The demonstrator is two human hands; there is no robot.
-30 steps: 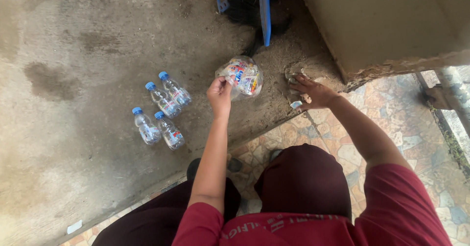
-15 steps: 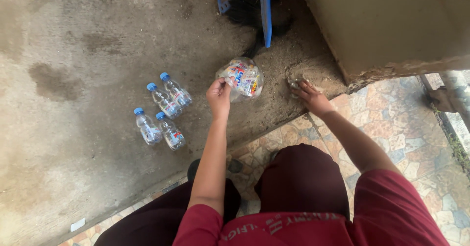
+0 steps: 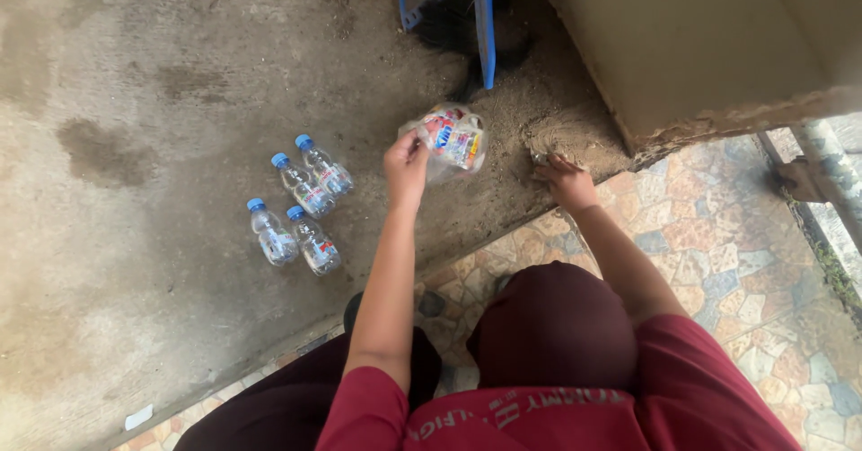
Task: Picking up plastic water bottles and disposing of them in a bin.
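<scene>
Stained, gritty concrete floor (image 3: 162, 74) meets patterned tiles (image 3: 718, 236) at five o'clock; left hand (image 3: 406, 166) pinches a clear plastic bag (image 3: 453, 141) of colourful wrappers; right hand (image 3: 561, 179) presses the dirt, grip unclear; four small water bottles (image 3: 301, 204) lie at nine o'clock.

This is looking like a yard outside a home: a stained concrete floor (image 3: 162, 74) is meeting patterned stone tiles (image 3: 718, 236), a crumbling plastered wall (image 3: 700, 47) is rising beside them, and a blue dustpan (image 3: 467, 2) is leaning nearby.
</scene>
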